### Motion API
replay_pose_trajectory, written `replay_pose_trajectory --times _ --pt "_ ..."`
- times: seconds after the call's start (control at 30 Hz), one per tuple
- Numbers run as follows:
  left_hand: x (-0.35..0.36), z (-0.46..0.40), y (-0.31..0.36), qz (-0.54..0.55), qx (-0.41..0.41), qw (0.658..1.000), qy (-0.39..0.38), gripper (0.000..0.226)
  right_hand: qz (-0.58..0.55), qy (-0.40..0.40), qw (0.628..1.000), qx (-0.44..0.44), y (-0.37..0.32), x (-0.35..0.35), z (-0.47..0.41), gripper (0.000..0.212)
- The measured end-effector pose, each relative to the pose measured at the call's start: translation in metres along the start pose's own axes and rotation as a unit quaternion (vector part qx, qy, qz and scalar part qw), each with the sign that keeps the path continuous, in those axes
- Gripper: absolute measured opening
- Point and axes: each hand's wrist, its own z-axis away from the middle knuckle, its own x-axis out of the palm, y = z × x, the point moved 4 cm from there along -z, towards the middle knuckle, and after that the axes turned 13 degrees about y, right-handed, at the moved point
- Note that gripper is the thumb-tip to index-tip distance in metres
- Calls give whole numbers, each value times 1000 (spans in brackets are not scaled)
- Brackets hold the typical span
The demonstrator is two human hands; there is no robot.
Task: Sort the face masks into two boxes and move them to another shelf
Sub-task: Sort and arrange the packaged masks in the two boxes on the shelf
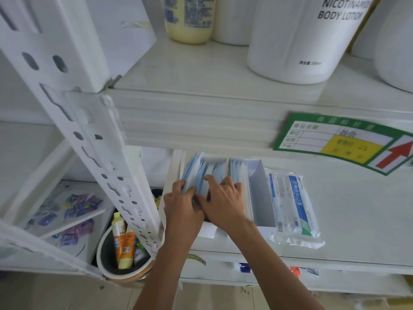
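**Risk note: masks mid-sort, both hands in left box**

While both hands work centre frame, spill risk looks highest at the left box: its face masks lean fanned against the wall, and a tug could likely flip some out. Left hand pinches a bundle of masks; right hand has fingers curled into the same stack. Right box, touching it, holds upright masks, part unfilled. Sealed mask packet lies just beside, right of centre, unsorted. Lower left, a tub holds tubes.
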Motion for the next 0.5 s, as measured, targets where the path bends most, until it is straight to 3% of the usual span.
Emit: replay_pose_trajectory --times 0.27,0.5 --pt "-1 2 -1 7 -6 1000 -6 37 -44 -11 999 25 3 -6 -1 58" --pt "-7 15 1 -7 77 997 24 54 -286 50 948 127 28 -35 2 47"
